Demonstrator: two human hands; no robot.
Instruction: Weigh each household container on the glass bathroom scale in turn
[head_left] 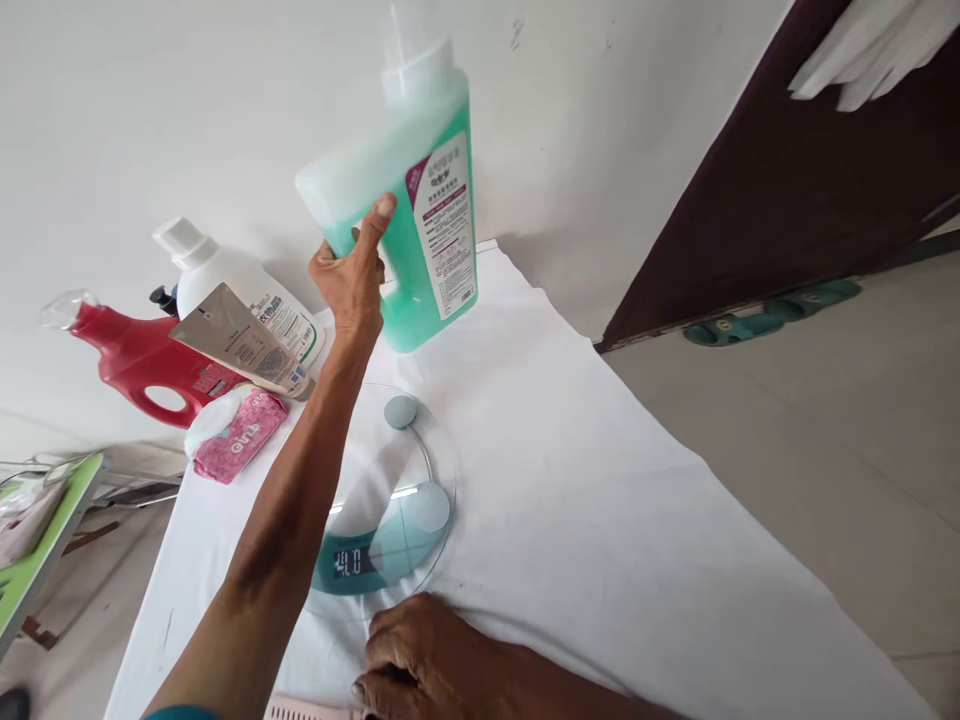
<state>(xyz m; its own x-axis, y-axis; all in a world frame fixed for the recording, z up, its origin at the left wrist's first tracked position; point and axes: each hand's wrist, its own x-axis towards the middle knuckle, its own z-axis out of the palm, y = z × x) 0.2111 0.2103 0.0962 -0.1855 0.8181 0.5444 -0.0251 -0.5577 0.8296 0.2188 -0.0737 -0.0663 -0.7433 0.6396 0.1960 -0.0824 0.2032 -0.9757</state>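
My left hand (pixel 352 270) is stretched forward, closed round the handle of a large bottle of green liquid (pixel 442 240) with a white cap. The bottle leans a little at the cloth's far end; I cannot tell whether its base touches the cloth. Below my left forearm, and partly hidden by it, lies a round glass weighing scale (pixel 401 535) with lit digits I cannot read surely. At the scale's near edge rests my right hand (pixel 431 655), fingers curled in; what they hold, if anything, is hidden. A pale pink slotted object (pixel 311 710) lies beside it, cut off by the frame.
On the left stand a red jug (pixel 146 365), a white bottle (pixel 225 275) and a beige tube (pixel 240 345), with a pink wipes pack (pixel 240 440) before them. White cloth (pixel 570 480) covers the table. A green-topped table (pixel 56 535) stands left; green slippers (pixel 772 315) lie right.
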